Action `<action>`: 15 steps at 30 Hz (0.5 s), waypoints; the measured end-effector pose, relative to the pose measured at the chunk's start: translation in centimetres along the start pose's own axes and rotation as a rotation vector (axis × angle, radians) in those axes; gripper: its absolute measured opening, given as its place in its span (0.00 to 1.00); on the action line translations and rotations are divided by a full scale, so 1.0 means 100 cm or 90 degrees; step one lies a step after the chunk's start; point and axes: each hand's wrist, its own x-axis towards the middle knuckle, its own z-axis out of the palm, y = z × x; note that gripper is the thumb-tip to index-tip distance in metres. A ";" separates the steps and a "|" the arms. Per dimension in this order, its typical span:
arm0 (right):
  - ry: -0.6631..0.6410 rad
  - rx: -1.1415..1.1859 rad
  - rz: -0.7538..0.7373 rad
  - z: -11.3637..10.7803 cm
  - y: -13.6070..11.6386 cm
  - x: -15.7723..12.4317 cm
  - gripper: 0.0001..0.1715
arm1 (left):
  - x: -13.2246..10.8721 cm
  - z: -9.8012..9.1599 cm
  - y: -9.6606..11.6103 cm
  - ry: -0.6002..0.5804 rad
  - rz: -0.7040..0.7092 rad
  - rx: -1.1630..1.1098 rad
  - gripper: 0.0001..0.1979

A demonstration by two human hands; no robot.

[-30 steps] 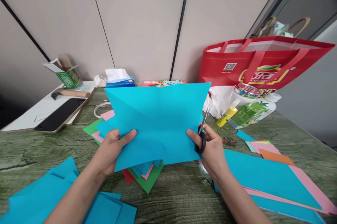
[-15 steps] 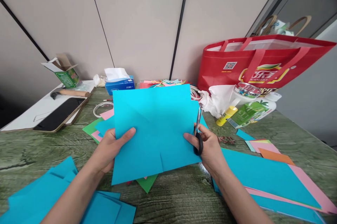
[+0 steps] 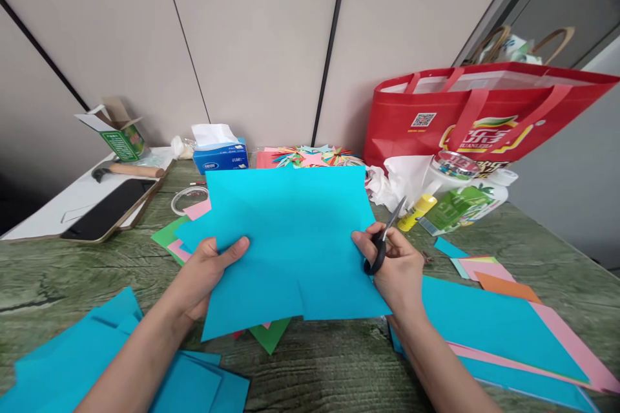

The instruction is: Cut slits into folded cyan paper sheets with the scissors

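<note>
A sheet of blue paper [image 3: 290,238] is held up in front of me, with a short slit or crease at the middle of its lower edge. My left hand [image 3: 203,277] pinches its left side, thumb on the front. At the right side my right hand [image 3: 400,271] grips the sheet between thumb and fingers. Black-handled scissors [image 3: 380,248] are also in that hand, blades pointing up and to the right, away from the paper. Behind the sheet, coloured paper pieces [image 3: 167,235] stick out at the left, partly hidden.
Blue sheets [image 3: 62,361] lie front left, and a stack of blue and pink paper [image 3: 494,322] front right. Farther back stand a tissue box [image 3: 220,156], a yellow glue stick [image 3: 416,212], a green carton [image 3: 448,209] and a red bag [image 3: 402,119]. A hammer [image 3: 130,170] and phone [image 3: 109,209] lie left.
The sheet's right side has swung outward to the right, so it spreads wider. My right hand moved right with it, and the scissors tilted to the right. My left hand stayed nearly still.
</note>
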 end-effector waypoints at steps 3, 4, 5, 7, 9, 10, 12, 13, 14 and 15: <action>-0.007 -0.011 -0.020 -0.002 0.002 0.003 0.13 | 0.001 -0.001 -0.003 0.028 0.034 0.057 0.25; 0.000 -0.011 -0.032 -0.003 0.001 0.004 0.13 | 0.002 -0.002 -0.004 0.040 0.054 0.080 0.23; 0.020 -0.011 -0.056 -0.004 0.001 0.005 0.12 | 0.002 -0.002 -0.005 0.060 0.074 0.102 0.22; 0.084 -0.007 -0.136 -0.007 -0.003 0.005 0.13 | 0.003 -0.003 -0.005 0.119 0.105 0.133 0.21; 0.048 0.019 -0.184 -0.009 -0.009 0.001 0.13 | 0.004 -0.003 -0.003 0.166 0.126 0.129 0.22; -0.045 0.042 -0.167 -0.008 -0.011 -0.002 0.13 | 0.004 -0.003 -0.003 0.174 0.135 0.116 0.23; -0.339 0.091 -0.046 -0.006 -0.014 -0.009 0.18 | 0.004 -0.004 -0.001 0.172 0.147 0.086 0.26; -0.483 0.105 0.035 -0.005 -0.014 -0.012 0.21 | 0.005 -0.005 0.000 0.173 0.148 0.077 0.28; -0.597 0.109 0.112 -0.003 -0.012 -0.016 0.25 | 0.005 -0.006 0.000 0.175 0.148 0.071 0.30; -0.672 0.106 0.172 -0.001 -0.011 -0.019 0.27 | 0.005 -0.007 0.000 0.176 0.148 0.068 0.31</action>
